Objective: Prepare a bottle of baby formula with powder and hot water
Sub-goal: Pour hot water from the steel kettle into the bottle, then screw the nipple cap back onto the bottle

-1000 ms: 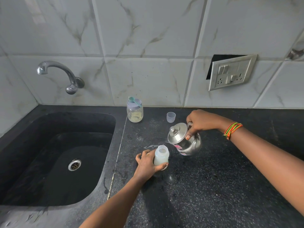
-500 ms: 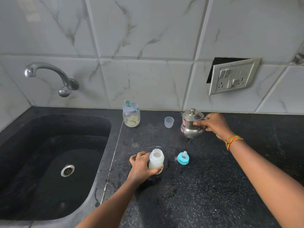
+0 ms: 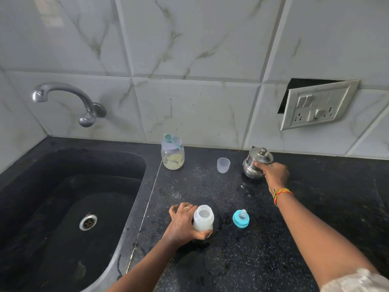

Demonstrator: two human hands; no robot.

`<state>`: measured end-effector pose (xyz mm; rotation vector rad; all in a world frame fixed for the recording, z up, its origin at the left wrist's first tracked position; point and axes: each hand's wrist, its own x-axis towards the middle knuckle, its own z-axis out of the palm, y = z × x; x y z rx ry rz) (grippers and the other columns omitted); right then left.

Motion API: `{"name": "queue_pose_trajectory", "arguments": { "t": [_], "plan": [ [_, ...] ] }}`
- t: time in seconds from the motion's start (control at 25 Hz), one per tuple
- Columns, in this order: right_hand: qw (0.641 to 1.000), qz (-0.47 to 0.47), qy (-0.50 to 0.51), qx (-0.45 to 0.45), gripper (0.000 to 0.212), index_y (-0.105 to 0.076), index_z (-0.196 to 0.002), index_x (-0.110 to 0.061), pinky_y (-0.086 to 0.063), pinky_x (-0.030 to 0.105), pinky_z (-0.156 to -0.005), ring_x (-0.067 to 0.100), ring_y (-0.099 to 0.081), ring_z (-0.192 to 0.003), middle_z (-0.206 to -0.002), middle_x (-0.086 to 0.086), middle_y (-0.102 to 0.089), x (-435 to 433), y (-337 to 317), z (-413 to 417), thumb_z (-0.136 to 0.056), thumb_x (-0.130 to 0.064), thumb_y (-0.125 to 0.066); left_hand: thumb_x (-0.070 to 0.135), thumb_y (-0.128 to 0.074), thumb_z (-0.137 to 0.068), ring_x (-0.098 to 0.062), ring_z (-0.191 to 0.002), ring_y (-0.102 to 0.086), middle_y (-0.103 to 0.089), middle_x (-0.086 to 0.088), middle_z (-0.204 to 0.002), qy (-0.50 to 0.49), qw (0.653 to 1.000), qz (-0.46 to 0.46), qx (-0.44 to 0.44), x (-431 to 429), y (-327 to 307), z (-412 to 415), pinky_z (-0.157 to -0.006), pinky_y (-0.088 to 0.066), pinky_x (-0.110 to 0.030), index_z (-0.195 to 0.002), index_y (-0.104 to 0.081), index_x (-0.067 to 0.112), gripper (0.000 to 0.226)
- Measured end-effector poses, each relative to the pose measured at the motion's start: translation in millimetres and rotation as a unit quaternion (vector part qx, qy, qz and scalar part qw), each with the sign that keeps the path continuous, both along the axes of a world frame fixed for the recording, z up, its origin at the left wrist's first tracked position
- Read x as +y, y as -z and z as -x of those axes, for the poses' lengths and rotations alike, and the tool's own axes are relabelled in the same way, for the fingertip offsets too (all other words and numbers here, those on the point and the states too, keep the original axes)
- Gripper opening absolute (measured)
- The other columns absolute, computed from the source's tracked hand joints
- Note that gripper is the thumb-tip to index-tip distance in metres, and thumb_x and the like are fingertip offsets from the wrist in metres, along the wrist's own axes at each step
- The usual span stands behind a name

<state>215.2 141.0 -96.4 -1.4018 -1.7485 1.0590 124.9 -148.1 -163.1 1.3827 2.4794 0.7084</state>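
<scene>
An open baby bottle holding whitish liquid stands on the black counter, and my left hand is wrapped around its side. To its right lies the blue teat cap, nipple up. A small steel kettle with its lid on stands upright near the back wall, and my right hand grips its handle side. A powder jar with a teal scoop resting on its lid stands at the back by the sink.
A small clear cup stands between jar and kettle. A black sink with a steel tap fills the left. A loose socket plate hangs on the tiled wall. Water drops speckle the counter.
The kettle went from tilted over the bottle to upright at the back of the counter, with my right hand still on it. My left hand kept holding the bottle.
</scene>
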Motion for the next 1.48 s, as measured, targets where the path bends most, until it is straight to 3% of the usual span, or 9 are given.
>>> {"name": "queue_pose_trajectory", "arguments": {
  "t": [0.32, 0.68, 0.92, 1.04, 1.12, 1.2, 1.28, 1.32, 1.48],
  "plan": [
    [0.999, -0.019, -0.023, -0.031, 0.034, -0.055, -0.059, -0.010, -0.031, 0.023, -0.047, 0.023, -0.053, -0.069, -0.073, 0.011, -0.060, 0.2, 0.7, 7.4, -0.069, -0.028, -0.082, 0.077, -0.044, -0.052, -0.007, -0.114, -0.035, -0.043, 0.017, -0.095, 0.007, 1.000, 0.003, -0.003, 0.1, -0.9, 0.9, -0.098, -0.011, -0.030, -0.106, -0.055, 0.023, 0.077],
    [0.999, 0.000, -0.012, -0.035, 0.034, -0.069, -0.081, 0.001, -0.041, 0.027, -0.062, 0.028, -0.061, -0.079, -0.081, 0.014, -0.064, -0.2, 15.2, 6.5, -0.069, -0.028, -0.082, 0.077, -0.044, -0.053, -0.008, -0.115, -0.033, -0.044, 0.015, -0.096, -0.003, 1.000, 0.019, -0.021, -1.8, -1.7, -1.4, -0.092, -0.009, -0.029, -0.105, -0.054, 0.026, 0.074],
    [0.979, -0.076, -0.061, -0.179, 0.046, -0.065, -0.102, 0.006, -0.041, 0.035, -0.080, 0.038, -0.056, -0.104, -0.109, 0.024, -0.063, -2.2, 13.6, -2.5, -0.076, -0.031, -0.075, 0.075, -0.048, -0.055, -0.013, -0.121, -0.034, -0.051, 0.009, -0.113, -0.031, 0.998, 0.034, -0.033, -2.2, 1.5, -6.4, -0.101, -0.017, -0.040, -0.114, -0.050, 0.028, 0.075],
    [0.933, -0.262, -0.089, -0.231, 0.051, -0.057, -0.114, -0.003, -0.042, 0.042, -0.094, 0.036, -0.047, -0.113, -0.123, 0.019, -0.050, -32.4, 2.1, -10.3, -0.078, -0.036, -0.072, 0.072, -0.051, -0.057, -0.016, -0.123, -0.033, -0.051, 0.008, -0.117, -0.042, 0.998, 0.032, -0.041, -1.2, -1.7, -10.6, -0.102, -0.017, -0.041, -0.119, -0.049, 0.028, 0.076],
    [0.896, -0.205, -0.266, -0.289, 0.050, -0.057, -0.108, -0.014, -0.048, 0.037, -0.083, 0.024, -0.053, -0.101, -0.115, 0.008, -0.054, -60.0, -10.2, -13.9, -0.075, -0.050, -0.070, 0.066, -0.058, -0.064, -0.017, -0.125, -0.033, -0.051, 0.007, -0.122, -0.055, 0.997, 0.034, -0.039, -1.1, -2.7, -13.4, -0.104, -0.017, -0.043, -0.122, -0.048, 0.028, 0.070],
    [0.801, -0.089, -0.416, -0.421, 0.058, -0.057, -0.109, -0.020, -0.050, 0.036, -0.081, 0.021, -0.056, -0.096, -0.109, 0.004, -0.056, -85.9, -12.7, -17.9, -0.067, -0.055, -0.074, 0.063, -0.061, -0.068, -0.018, -0.126, -0.033, -0.051, 0.008, -0.124, -0.073, 0.996, 0.036, -0.029, -1.3, -3.1, -16.4, -0.105, -0.018, -0.044, -0.123, -0.047, 0.029, 0.066],
    [0.721, -0.070, -0.461, -0.512, 0.057, -0.056, -0.112, -0.018, -0.051, 0.039, -0.085, 0.026, -0.056, -0.103, -0.118, 0.008, -0.054, -101.9, -4.3, -23.7, -0.065, -0.037, -0.081, 0.067, -0.060, -0.068, -0.018, -0.126, -0.033, -0.051, 0.009, -0.124, -0.085, 0.995, 0.048, -0.019, -1.5, -3.9, -18.9, -0.106, -0.020, -0.047, -0.124, -0.046, 0.030, 0.068],
    [0.718, -0.083, -0.459, -0.518, 0.051, -0.057, -0.112, -0.016, -0.050, 0.039, -0.085, 0.027, -0.056, -0.106, -0.122, 0.009, -0.052, -107.8, 1.1, -26.4, -0.068, -0.025, -0.081, 0.068, -0.059, -0.068, -0.018, -0.127, -0.033, -0.051, 0.009, -0.125, -0.088, 0.994, 0.055, -0.018, -1.9, -4.3, -19.9, -0.107, -0.020, -0.049, -0.125, -0.045, 0.031, 0.070],
    [0.858, -0.097, -0.405, -0.300, 0.043, -0.061, -0.114, -0.020, -0.041, 0.029, -0.085, 0.023, -0.052, -0.108, -0.119, 0.006, -0.055, -126.3, -20.0, -27.4, -0.073, -0.014, -0.073, 0.069, -0.060, -0.068, -0.019, -0.127, -0.034, -0.050, 0.010, -0.127, -0.105, 0.992, 0.059, -0.032, -1.2, -3.9, -24.2, -0.105, -0.022, -0.050, -0.128, -0.043, 0.032, 0.072]
  ]
}}
